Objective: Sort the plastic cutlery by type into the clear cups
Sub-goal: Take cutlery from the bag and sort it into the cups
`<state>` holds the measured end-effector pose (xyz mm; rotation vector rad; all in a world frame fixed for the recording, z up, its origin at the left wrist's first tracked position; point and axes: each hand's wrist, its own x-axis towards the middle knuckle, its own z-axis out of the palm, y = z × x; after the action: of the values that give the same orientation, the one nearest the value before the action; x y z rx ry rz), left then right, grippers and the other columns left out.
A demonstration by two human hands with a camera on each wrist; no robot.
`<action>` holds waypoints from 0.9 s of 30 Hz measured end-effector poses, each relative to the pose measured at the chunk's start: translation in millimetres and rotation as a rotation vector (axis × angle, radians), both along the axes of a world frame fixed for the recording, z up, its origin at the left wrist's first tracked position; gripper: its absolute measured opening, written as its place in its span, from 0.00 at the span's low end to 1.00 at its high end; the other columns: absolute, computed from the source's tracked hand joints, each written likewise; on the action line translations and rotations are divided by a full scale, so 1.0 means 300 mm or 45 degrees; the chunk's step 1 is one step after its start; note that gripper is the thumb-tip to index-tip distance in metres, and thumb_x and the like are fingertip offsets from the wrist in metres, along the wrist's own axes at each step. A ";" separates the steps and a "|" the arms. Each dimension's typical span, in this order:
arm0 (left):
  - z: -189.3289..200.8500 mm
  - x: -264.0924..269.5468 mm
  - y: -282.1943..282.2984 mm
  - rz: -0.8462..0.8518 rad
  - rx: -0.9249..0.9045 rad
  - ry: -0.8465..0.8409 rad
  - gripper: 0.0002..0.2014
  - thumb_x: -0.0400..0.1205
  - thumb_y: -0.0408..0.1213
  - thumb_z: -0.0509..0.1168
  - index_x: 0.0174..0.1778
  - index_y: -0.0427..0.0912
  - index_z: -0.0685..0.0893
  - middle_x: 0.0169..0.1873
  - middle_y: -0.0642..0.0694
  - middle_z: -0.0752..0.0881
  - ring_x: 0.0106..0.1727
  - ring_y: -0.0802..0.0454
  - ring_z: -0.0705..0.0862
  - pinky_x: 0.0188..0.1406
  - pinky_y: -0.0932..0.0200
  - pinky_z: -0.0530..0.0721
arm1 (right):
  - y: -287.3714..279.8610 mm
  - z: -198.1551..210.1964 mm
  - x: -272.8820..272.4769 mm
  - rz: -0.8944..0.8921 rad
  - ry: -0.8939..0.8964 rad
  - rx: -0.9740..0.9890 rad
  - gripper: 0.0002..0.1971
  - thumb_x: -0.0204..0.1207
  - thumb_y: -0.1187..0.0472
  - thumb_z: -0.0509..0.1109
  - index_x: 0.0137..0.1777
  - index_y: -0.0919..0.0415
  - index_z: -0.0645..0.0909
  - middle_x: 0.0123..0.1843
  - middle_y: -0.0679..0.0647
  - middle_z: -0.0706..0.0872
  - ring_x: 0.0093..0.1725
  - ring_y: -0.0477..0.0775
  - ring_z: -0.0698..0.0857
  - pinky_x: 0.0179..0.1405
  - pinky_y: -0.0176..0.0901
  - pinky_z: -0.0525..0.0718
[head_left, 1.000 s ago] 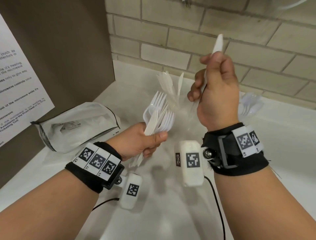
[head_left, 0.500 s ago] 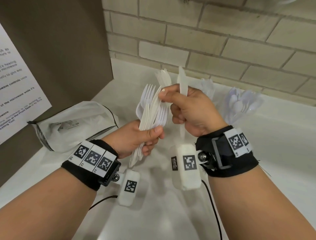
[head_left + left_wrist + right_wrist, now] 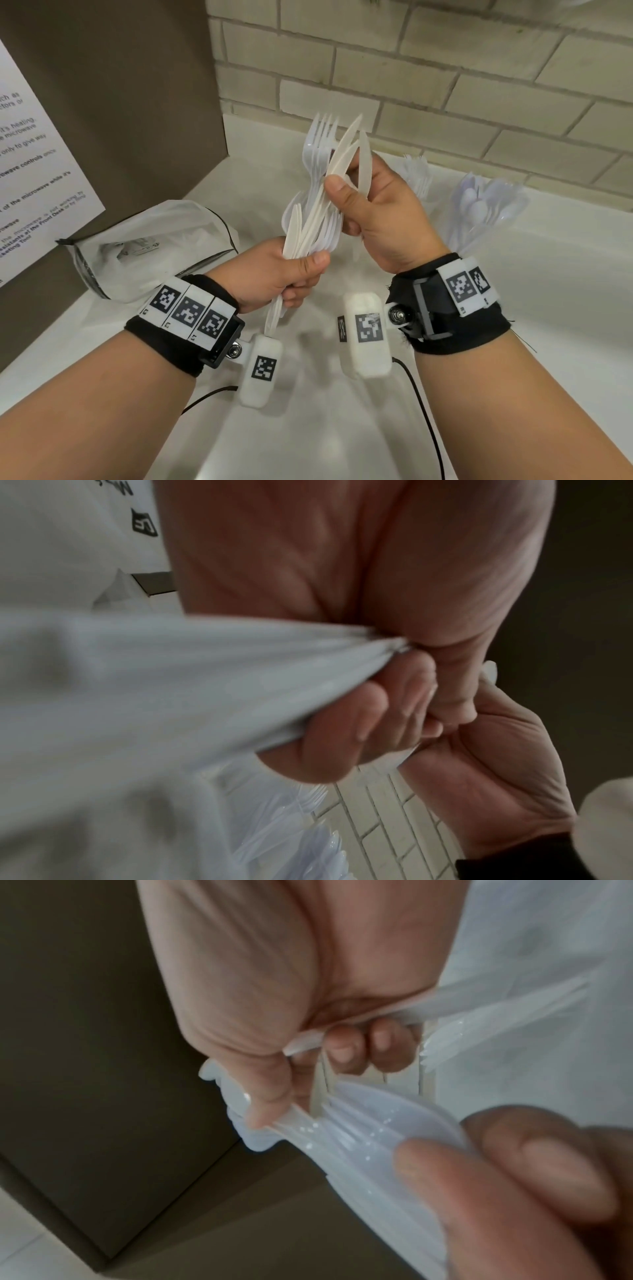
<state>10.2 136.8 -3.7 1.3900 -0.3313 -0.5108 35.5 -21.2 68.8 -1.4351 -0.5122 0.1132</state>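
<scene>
My left hand (image 3: pixel 306 270) grips a bundle of white plastic forks and knives (image 3: pixel 317 212) by the handles, heads pointing up; the handles show blurred in the left wrist view (image 3: pixel 171 683). My right hand (image 3: pixel 342 197) is against the bundle from the right. It holds a knife (image 3: pixel 364 168) in its curled fingers, and its thumb pinches another knife blade (image 3: pixel 342 154) that sticks out of the bundle. Behind the right hand a clear cup of forks (image 3: pixel 416 171) is partly hidden. A clear cup of spoons (image 3: pixel 486 209) stands to the right by the wall.
A crumpled clear plastic bag (image 3: pixel 150 246) lies on the white counter (image 3: pixel 308 411) at the left. A brown panel with a paper notice (image 3: pixel 37 178) stands beside it. A brick wall (image 3: pixel 445 85) closes the back. Cables trail from both wrist cameras.
My right hand came down from up by the wall with its knife to the bundle. Its thumb now pinches a second knife there. The left hand lifted the bundle slightly.
</scene>
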 end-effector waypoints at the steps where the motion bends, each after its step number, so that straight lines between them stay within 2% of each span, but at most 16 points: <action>1: -0.001 0.000 0.000 -0.008 0.004 0.013 0.15 0.79 0.48 0.64 0.27 0.48 0.75 0.22 0.48 0.65 0.20 0.54 0.64 0.21 0.60 0.67 | 0.001 0.001 0.000 0.005 -0.054 0.027 0.08 0.82 0.73 0.61 0.54 0.60 0.75 0.35 0.39 0.83 0.27 0.36 0.81 0.25 0.26 0.76; 4: -0.004 -0.001 0.000 -0.030 0.015 0.044 0.16 0.80 0.46 0.62 0.25 0.52 0.77 0.22 0.50 0.65 0.20 0.55 0.63 0.22 0.60 0.66 | 0.003 0.007 0.000 0.003 -0.126 0.105 0.09 0.82 0.74 0.59 0.55 0.60 0.74 0.34 0.38 0.84 0.28 0.36 0.80 0.26 0.26 0.75; 5: -0.004 -0.002 0.000 -0.041 0.006 0.046 0.16 0.80 0.47 0.63 0.25 0.52 0.77 0.22 0.50 0.66 0.20 0.56 0.64 0.22 0.60 0.66 | 0.002 0.010 0.003 0.002 -0.140 0.124 0.08 0.83 0.73 0.59 0.54 0.60 0.73 0.35 0.41 0.85 0.27 0.36 0.79 0.25 0.26 0.74; 7: -0.003 -0.003 0.000 -0.053 -0.021 0.028 0.13 0.77 0.50 0.67 0.27 0.52 0.78 0.22 0.50 0.66 0.20 0.56 0.65 0.21 0.61 0.68 | 0.002 0.013 0.001 0.028 -0.165 0.138 0.06 0.83 0.71 0.59 0.54 0.61 0.73 0.46 0.60 0.87 0.29 0.36 0.81 0.26 0.29 0.74; 8: -0.002 -0.002 0.001 -0.052 -0.030 0.005 0.12 0.76 0.50 0.68 0.28 0.52 0.78 0.22 0.50 0.67 0.20 0.56 0.66 0.21 0.61 0.69 | 0.001 0.009 0.001 0.057 -0.170 0.152 0.07 0.83 0.72 0.58 0.55 0.62 0.73 0.50 0.67 0.85 0.33 0.37 0.84 0.28 0.28 0.76; 9: -0.002 0.000 0.001 -0.048 -0.032 -0.018 0.11 0.75 0.50 0.68 0.29 0.51 0.79 0.23 0.49 0.67 0.20 0.55 0.66 0.21 0.61 0.70 | 0.001 0.003 0.001 0.084 -0.160 0.170 0.08 0.83 0.74 0.57 0.55 0.63 0.73 0.53 0.68 0.84 0.36 0.38 0.87 0.30 0.27 0.78; 12: 0.000 0.003 0.001 -0.043 -0.042 -0.080 0.14 0.73 0.53 0.72 0.32 0.48 0.79 0.23 0.49 0.69 0.21 0.54 0.68 0.23 0.60 0.72 | 0.002 -0.013 -0.007 0.112 -0.129 0.187 0.09 0.83 0.77 0.54 0.58 0.68 0.71 0.54 0.70 0.82 0.37 0.39 0.89 0.30 0.23 0.79; 14: 0.005 0.003 -0.002 -0.033 -0.035 -0.141 0.19 0.70 0.57 0.74 0.34 0.46 0.78 0.24 0.51 0.72 0.21 0.54 0.70 0.24 0.60 0.74 | 0.000 -0.023 -0.013 0.096 -0.130 0.150 0.09 0.82 0.78 0.55 0.59 0.72 0.71 0.49 0.68 0.84 0.33 0.37 0.87 0.30 0.22 0.78; 15: 0.007 0.004 -0.006 -0.015 -0.023 -0.168 0.21 0.69 0.59 0.74 0.36 0.45 0.78 0.24 0.51 0.73 0.21 0.53 0.71 0.24 0.60 0.75 | -0.002 -0.030 -0.012 0.068 -0.117 0.129 0.09 0.82 0.79 0.56 0.58 0.72 0.72 0.42 0.61 0.87 0.29 0.35 0.84 0.29 0.22 0.77; 16: 0.008 0.004 -0.009 0.009 -0.011 -0.181 0.25 0.68 0.60 0.74 0.39 0.41 0.78 0.24 0.50 0.73 0.21 0.53 0.71 0.24 0.59 0.76 | -0.004 -0.033 -0.012 0.040 -0.089 0.115 0.08 0.81 0.79 0.57 0.54 0.70 0.73 0.34 0.49 0.88 0.26 0.34 0.82 0.28 0.22 0.76; 17: 0.007 0.004 -0.012 0.035 -0.004 -0.177 0.29 0.67 0.62 0.74 0.42 0.38 0.76 0.24 0.50 0.73 0.21 0.52 0.71 0.23 0.59 0.76 | -0.005 -0.036 -0.011 0.013 -0.065 0.109 0.08 0.81 0.78 0.58 0.51 0.67 0.74 0.28 0.41 0.85 0.23 0.35 0.79 0.26 0.23 0.74; 18: 0.005 0.004 -0.014 0.058 -0.001 -0.171 0.32 0.65 0.63 0.74 0.44 0.36 0.75 0.24 0.49 0.72 0.21 0.52 0.70 0.23 0.59 0.76 | -0.004 -0.040 -0.010 -0.011 -0.052 0.103 0.07 0.80 0.76 0.61 0.49 0.64 0.76 0.25 0.40 0.82 0.21 0.36 0.75 0.24 0.26 0.71; 19: 0.003 0.003 -0.015 0.076 0.003 -0.171 0.34 0.65 0.65 0.74 0.45 0.35 0.75 0.24 0.49 0.72 0.21 0.52 0.70 0.23 0.59 0.76 | -0.002 -0.042 -0.007 -0.034 -0.051 0.088 0.06 0.79 0.72 0.63 0.48 0.62 0.78 0.26 0.41 0.79 0.21 0.38 0.71 0.23 0.32 0.67; 21: 0.000 0.005 -0.015 0.091 0.021 -0.189 0.36 0.63 0.67 0.73 0.45 0.35 0.75 0.25 0.49 0.71 0.22 0.52 0.69 0.24 0.59 0.75 | 0.000 -0.040 -0.003 -0.070 -0.044 0.084 0.06 0.77 0.66 0.65 0.48 0.57 0.82 0.31 0.50 0.77 0.23 0.45 0.66 0.24 0.38 0.64; 23: 0.003 0.006 -0.013 0.095 0.014 -0.197 0.37 0.62 0.68 0.73 0.46 0.35 0.75 0.25 0.50 0.71 0.23 0.53 0.70 0.25 0.59 0.75 | 0.003 -0.030 -0.005 -0.092 -0.016 0.140 0.06 0.77 0.63 0.65 0.47 0.55 0.82 0.35 0.57 0.75 0.24 0.48 0.65 0.25 0.39 0.65; 27: 0.009 0.008 -0.013 0.098 -0.060 -0.155 0.37 0.59 0.69 0.73 0.46 0.39 0.75 0.27 0.50 0.72 0.23 0.54 0.71 0.26 0.59 0.75 | 0.002 -0.021 -0.009 -0.107 -0.032 0.144 0.04 0.78 0.61 0.63 0.48 0.57 0.79 0.42 0.64 0.75 0.23 0.49 0.66 0.25 0.40 0.67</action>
<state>12.6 133.1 -1.1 1.3855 -0.3850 -0.3537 32.9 -20.6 62.4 -1.3464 -0.4712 -0.0007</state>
